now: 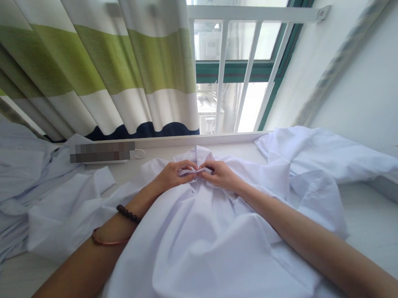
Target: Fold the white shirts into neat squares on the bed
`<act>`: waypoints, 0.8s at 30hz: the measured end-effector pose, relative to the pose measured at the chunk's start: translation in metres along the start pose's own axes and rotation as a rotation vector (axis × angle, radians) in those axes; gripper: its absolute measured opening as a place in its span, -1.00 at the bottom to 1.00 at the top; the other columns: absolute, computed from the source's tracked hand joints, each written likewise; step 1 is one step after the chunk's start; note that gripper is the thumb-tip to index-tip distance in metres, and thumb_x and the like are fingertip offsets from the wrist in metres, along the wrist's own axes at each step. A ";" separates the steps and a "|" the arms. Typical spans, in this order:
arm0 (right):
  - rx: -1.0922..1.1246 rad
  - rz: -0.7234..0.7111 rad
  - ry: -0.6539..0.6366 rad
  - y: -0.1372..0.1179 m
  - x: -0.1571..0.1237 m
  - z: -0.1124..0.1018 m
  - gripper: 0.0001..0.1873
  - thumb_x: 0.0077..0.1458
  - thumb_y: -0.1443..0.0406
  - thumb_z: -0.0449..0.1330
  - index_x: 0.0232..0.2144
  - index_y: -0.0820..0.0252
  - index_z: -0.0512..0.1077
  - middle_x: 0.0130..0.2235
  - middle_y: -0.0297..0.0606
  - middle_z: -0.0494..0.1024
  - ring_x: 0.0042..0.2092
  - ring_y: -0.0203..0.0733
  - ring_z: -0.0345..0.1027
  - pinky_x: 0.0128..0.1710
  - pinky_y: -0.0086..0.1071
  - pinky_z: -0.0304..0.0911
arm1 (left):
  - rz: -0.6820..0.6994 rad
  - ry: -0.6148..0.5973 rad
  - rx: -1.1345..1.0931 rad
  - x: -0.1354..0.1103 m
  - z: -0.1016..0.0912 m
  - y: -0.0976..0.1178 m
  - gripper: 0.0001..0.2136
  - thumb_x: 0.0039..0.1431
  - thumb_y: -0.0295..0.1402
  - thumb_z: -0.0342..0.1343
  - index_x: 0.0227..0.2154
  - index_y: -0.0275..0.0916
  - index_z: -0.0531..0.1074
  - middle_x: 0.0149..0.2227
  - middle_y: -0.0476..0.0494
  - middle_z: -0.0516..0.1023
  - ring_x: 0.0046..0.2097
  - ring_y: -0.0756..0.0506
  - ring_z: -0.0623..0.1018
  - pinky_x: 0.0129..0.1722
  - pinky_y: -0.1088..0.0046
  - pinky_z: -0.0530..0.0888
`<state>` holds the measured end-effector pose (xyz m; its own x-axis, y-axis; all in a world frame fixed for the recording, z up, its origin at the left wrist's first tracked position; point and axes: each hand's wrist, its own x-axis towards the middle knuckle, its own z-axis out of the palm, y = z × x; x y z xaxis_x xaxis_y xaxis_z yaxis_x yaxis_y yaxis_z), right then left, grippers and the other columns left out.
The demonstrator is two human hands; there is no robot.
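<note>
The white garment [212, 251] lies in loose folds on the pale counter [375, 221], its bulk toward the wearer and its collar-like top at the far side. Near that top, the left hand [170, 174] and the right hand [221, 174] each pinch a bit of cloth, fingertips nearly touching; whatever detail sits between them is too small to tell. With so shallow a hold, the thin fabric could slip out of either pinch, and the two bits could end up misaligned. The heavy folds below could tug them askew. The beaded bracelet [128, 214] on the left wrist lies against the cloth and could snag it. Further left, a heap of white cloth [9, 187] meets the garment's outspread part, so a pull could drag both together. At the right, a white cloth bundle [317, 153] lies close enough to be nudged or creased.
</note>
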<state>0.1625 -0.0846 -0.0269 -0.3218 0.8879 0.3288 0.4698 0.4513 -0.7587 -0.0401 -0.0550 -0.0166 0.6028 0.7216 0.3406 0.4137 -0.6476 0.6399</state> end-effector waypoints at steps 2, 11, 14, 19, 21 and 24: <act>0.013 0.005 -0.016 -0.001 0.000 -0.001 -0.81 0.03 0.28 0.13 -0.35 0.25 0.50 -0.50 -0.39 0.43 -0.50 -0.37 0.16 -0.46 -0.48 0.08 | 0.001 -0.025 -0.008 0.000 0.000 -0.001 -0.74 0.04 -0.17 0.18 -0.27 -0.23 0.50 -0.33 -0.05 0.60 -0.25 -0.07 0.56 -0.19 0.50 0.45; 0.038 0.039 -0.025 0.001 0.001 0.000 -0.80 0.01 0.30 0.13 -0.34 0.27 0.50 -0.44 -0.36 0.48 -0.46 -0.35 0.19 -0.44 -0.47 0.10 | 0.029 -0.020 0.068 0.000 0.000 -0.001 -0.69 0.07 -0.20 0.18 -0.15 -0.20 0.51 -0.35 0.00 0.61 -0.31 -0.04 0.58 -0.23 0.56 0.45; 0.049 0.057 -0.030 0.000 0.002 -0.001 -0.80 0.02 0.28 0.13 -0.33 0.26 0.51 -0.42 -0.34 0.51 -0.43 -0.32 0.23 -0.39 -0.45 0.13 | 0.038 0.024 0.071 0.000 0.002 -0.001 -0.71 0.07 -0.19 0.17 -0.19 -0.21 0.56 -0.32 -0.04 0.64 -0.27 -0.07 0.60 -0.21 0.54 0.46; 0.142 0.089 -0.013 -0.002 0.003 -0.003 -0.77 0.05 0.24 0.16 -0.31 0.26 0.53 -0.32 -0.26 0.56 -0.28 -0.22 0.35 -0.24 -0.39 0.19 | 0.000 0.155 0.029 0.001 0.007 0.000 -0.74 0.07 -0.17 0.19 -0.27 -0.20 0.61 -0.27 -0.03 0.66 -0.23 -0.11 0.61 -0.17 0.52 0.48; 0.182 0.109 -0.009 -0.002 0.004 -0.004 -0.77 0.04 0.23 0.17 -0.33 0.26 0.52 -0.32 -0.26 0.56 -0.26 -0.21 0.36 -0.21 -0.38 0.19 | -0.035 0.185 0.039 0.001 0.008 0.002 -0.74 0.06 -0.17 0.21 -0.26 -0.20 0.61 -0.27 -0.03 0.66 -0.21 -0.12 0.62 -0.17 0.51 0.48; 0.221 0.129 -0.013 0.000 0.005 -0.004 -0.79 0.01 0.24 0.20 -0.32 0.26 0.52 -0.31 -0.27 0.55 -0.26 -0.21 0.35 -0.22 -0.37 0.18 | -0.069 0.212 0.060 0.001 0.007 0.005 -0.75 0.05 -0.17 0.21 -0.27 -0.19 0.61 -0.27 -0.03 0.66 -0.22 -0.12 0.62 -0.16 0.49 0.48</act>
<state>0.1643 -0.0799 -0.0227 -0.2817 0.9351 0.2150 0.3172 0.3023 -0.8989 -0.0326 -0.0595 -0.0184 0.4178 0.7958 0.4383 0.4927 -0.6038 0.6266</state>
